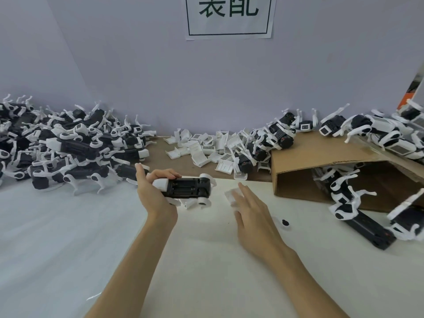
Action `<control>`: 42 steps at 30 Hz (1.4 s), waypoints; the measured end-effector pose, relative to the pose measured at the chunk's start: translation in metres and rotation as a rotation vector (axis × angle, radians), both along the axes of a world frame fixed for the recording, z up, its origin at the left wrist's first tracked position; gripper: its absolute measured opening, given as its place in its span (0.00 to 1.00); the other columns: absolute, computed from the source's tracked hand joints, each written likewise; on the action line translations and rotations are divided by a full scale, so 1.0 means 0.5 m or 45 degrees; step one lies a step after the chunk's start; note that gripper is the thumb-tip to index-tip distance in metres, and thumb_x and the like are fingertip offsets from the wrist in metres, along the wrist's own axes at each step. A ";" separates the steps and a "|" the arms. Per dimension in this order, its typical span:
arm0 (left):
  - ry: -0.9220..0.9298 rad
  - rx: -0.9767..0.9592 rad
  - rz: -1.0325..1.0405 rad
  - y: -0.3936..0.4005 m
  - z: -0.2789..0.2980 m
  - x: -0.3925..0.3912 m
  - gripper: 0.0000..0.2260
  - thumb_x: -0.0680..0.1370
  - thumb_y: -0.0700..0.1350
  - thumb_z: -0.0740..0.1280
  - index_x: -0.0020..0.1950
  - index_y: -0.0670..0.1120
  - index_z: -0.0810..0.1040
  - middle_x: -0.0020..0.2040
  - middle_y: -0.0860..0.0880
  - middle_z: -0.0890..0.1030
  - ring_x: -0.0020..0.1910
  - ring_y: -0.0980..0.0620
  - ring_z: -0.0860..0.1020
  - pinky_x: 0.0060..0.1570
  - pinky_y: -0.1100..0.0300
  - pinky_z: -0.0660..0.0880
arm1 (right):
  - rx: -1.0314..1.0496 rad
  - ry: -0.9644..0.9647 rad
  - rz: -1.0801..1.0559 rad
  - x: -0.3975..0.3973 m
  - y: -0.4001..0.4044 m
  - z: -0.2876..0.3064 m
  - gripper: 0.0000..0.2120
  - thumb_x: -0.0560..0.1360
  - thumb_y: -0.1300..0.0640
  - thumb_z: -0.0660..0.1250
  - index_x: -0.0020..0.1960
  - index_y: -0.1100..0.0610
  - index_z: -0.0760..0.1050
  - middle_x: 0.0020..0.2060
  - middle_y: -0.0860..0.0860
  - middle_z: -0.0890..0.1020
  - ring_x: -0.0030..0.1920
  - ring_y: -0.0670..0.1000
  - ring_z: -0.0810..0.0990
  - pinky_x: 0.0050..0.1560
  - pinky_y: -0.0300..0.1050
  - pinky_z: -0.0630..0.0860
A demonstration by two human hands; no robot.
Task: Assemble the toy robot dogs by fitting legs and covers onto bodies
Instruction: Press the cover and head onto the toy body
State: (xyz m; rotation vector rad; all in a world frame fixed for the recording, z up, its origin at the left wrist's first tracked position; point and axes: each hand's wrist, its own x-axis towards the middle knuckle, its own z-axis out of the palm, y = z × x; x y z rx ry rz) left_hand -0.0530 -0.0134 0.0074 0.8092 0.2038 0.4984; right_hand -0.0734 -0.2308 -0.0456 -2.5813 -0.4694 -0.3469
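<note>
My left hand (pixel 153 191) grips a black and white robot dog body (pixel 185 188) above the white table, belly up, with the battery bay showing and white legs at both ends. My right hand (pixel 249 206) lies to the right of the body with its fingers straight, resting over a small white cover piece (pixel 230 194) on the table. Part of that piece is hidden under the fingers. A heap of loose white covers (pixel 206 145) lies at the back centre.
A big pile of robot dogs (pixel 68 145) fills the back left. A cardboard box (pixel 321 161) lies on its side at right, with more dogs (pixel 344 198) in and around it. A small black part (pixel 285 222) lies near my right hand. A paper sign (pixel 229 17) hangs on the wall.
</note>
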 end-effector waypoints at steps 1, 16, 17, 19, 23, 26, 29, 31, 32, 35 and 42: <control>0.022 -0.038 -0.013 0.000 0.000 0.003 0.33 0.87 0.60 0.57 0.29 0.40 0.71 0.34 0.41 0.78 0.37 0.44 0.78 0.48 0.53 0.78 | -0.083 0.002 -0.018 0.004 -0.004 -0.004 0.22 0.85 0.60 0.58 0.79 0.52 0.65 0.83 0.51 0.56 0.82 0.51 0.53 0.80 0.41 0.50; 0.080 0.391 -0.112 -0.051 -0.019 0.003 0.26 0.86 0.49 0.62 0.27 0.47 0.75 0.37 0.45 0.81 0.48 0.44 0.79 0.73 0.36 0.69 | 0.600 0.032 -0.141 0.004 -0.025 0.019 0.08 0.85 0.49 0.61 0.55 0.54 0.72 0.48 0.47 0.82 0.51 0.48 0.82 0.53 0.52 0.78; 0.075 0.421 -0.116 -0.057 -0.021 0.001 0.26 0.86 0.50 0.62 0.28 0.47 0.76 0.38 0.45 0.81 0.48 0.45 0.79 0.71 0.37 0.70 | 0.760 0.059 -0.152 0.003 -0.028 0.024 0.08 0.85 0.50 0.61 0.55 0.54 0.72 0.47 0.47 0.83 0.50 0.48 0.84 0.53 0.54 0.80; 0.074 0.459 -0.135 -0.068 -0.026 -0.003 0.25 0.86 0.51 0.63 0.29 0.47 0.76 0.39 0.45 0.82 0.47 0.46 0.80 0.64 0.41 0.73 | 1.015 0.104 -0.176 0.005 -0.035 0.032 0.07 0.84 0.50 0.63 0.54 0.53 0.72 0.45 0.51 0.83 0.47 0.53 0.85 0.51 0.57 0.81; 0.126 0.566 -0.233 -0.083 -0.023 -0.016 0.22 0.80 0.59 0.65 0.31 0.46 0.77 0.41 0.46 0.82 0.45 0.47 0.79 0.45 0.52 0.69 | 1.374 0.283 -0.123 0.005 -0.053 0.042 0.22 0.71 0.41 0.76 0.61 0.46 0.77 0.49 0.50 0.83 0.49 0.48 0.84 0.53 0.43 0.79; 0.161 0.678 -0.322 -0.093 -0.020 -0.025 0.22 0.78 0.62 0.64 0.35 0.46 0.77 0.42 0.47 0.81 0.43 0.45 0.74 0.33 0.57 0.62 | 1.510 0.300 -0.068 0.002 -0.053 0.050 0.26 0.64 0.39 0.79 0.60 0.48 0.84 0.52 0.43 0.86 0.54 0.39 0.84 0.56 0.34 0.77; 0.187 0.753 -0.385 -0.101 -0.019 -0.032 0.22 0.84 0.60 0.65 0.40 0.44 0.77 0.44 0.45 0.79 0.43 0.45 0.73 0.30 0.59 0.63 | 1.568 0.196 -0.027 -0.006 -0.044 0.057 0.20 0.66 0.42 0.78 0.55 0.48 0.85 0.49 0.43 0.87 0.50 0.37 0.83 0.48 0.27 0.75; 0.166 0.843 -0.388 -0.104 -0.015 -0.035 0.22 0.86 0.59 0.63 0.42 0.44 0.77 0.45 0.44 0.80 0.44 0.47 0.74 0.34 0.60 0.68 | 1.583 0.157 0.005 -0.008 -0.036 0.054 0.18 0.70 0.45 0.78 0.58 0.48 0.83 0.49 0.50 0.87 0.50 0.43 0.84 0.50 0.33 0.77; 0.136 0.892 -0.387 -0.106 -0.013 -0.038 0.22 0.85 0.60 0.63 0.43 0.43 0.77 0.46 0.44 0.79 0.44 0.49 0.75 0.37 0.61 0.70 | 1.606 0.148 0.032 -0.009 -0.030 0.052 0.17 0.72 0.49 0.78 0.59 0.49 0.81 0.50 0.52 0.87 0.51 0.45 0.84 0.51 0.35 0.78; 0.076 0.967 -0.388 -0.111 -0.013 -0.044 0.24 0.81 0.63 0.63 0.45 0.41 0.78 0.44 0.43 0.79 0.42 0.50 0.75 0.40 0.59 0.69 | 1.599 0.202 0.090 -0.009 -0.012 0.041 0.18 0.74 0.58 0.78 0.61 0.50 0.77 0.52 0.50 0.88 0.55 0.49 0.86 0.50 0.39 0.81; 0.082 1.078 -0.347 -0.115 -0.028 -0.034 0.11 0.85 0.52 0.68 0.49 0.44 0.78 0.45 0.47 0.83 0.36 0.59 0.76 0.32 0.67 0.71 | 1.007 -0.047 0.046 -0.006 -0.009 0.025 0.15 0.74 0.45 0.76 0.59 0.43 0.79 0.55 0.39 0.84 0.60 0.43 0.80 0.57 0.41 0.78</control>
